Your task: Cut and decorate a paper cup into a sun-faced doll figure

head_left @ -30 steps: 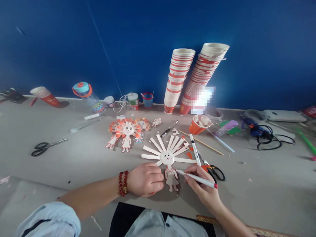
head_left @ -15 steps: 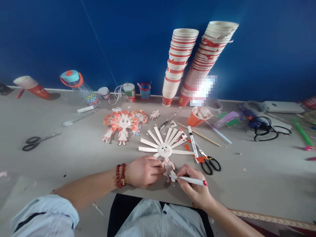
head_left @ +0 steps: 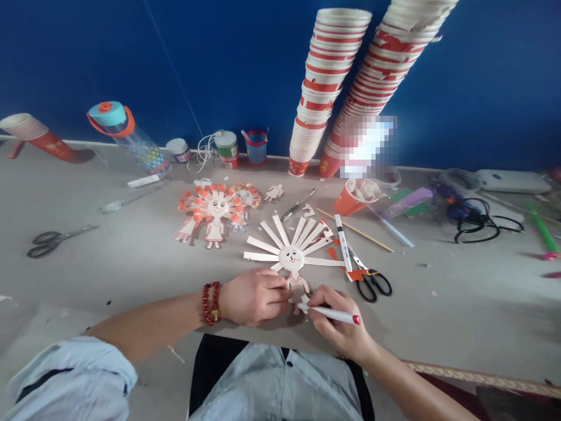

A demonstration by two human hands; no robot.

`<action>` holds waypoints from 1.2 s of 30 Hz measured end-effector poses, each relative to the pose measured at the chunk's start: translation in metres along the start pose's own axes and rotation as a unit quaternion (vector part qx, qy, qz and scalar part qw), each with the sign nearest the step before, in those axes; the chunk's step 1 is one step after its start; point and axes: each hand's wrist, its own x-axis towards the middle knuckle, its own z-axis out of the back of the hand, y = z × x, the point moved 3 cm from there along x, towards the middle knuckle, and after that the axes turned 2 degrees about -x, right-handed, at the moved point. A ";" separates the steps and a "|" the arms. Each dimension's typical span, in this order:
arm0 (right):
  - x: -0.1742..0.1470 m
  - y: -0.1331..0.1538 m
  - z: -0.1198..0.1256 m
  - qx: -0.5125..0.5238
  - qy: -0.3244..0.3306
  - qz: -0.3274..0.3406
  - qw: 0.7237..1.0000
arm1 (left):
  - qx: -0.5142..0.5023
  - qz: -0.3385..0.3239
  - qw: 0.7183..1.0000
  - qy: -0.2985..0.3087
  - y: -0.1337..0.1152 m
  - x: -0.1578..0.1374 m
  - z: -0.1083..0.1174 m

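A white paper doll lies flat on the table in front of me. Strips fan out round its drawn face, and red marks run along its neckline. My left hand, fingers bent together, grips the doll's body at its left edge. Between the fingers of my right hand is a white marker with a red end, its tip down at the doll's lower body. The fingers hide part of the doll's skirt and legs. To the right of the doll lie a capped white marker and black-handled scissors.
Decorated paper dolls lie to the left, with another pair of scissors beyond. Tall stacks of paper cups lean at the blue wall. An orange cup holds scraps. A glue gun with a black cable is at the right.
The camera view has shifted, so the wall and cup stacks sit higher and look larger. My right hand's marker has moved only slightly at the doll's lower body; my left hand keeps its hold.
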 end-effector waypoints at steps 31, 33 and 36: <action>-0.011 -0.018 0.004 0.098 -0.072 -0.067 0.990 | 0.005 0.003 1.000 -0.008 -0.002 0.002 0.000; -0.010 -0.017 0.003 0.091 -0.058 -0.064 0.992 | 0.002 0.012 1.000 -0.003 -0.002 0.003 0.000; -0.007 -0.015 0.002 0.069 -0.036 -0.049 0.996 | -0.009 0.020 1.000 0.013 -0.002 0.004 -0.002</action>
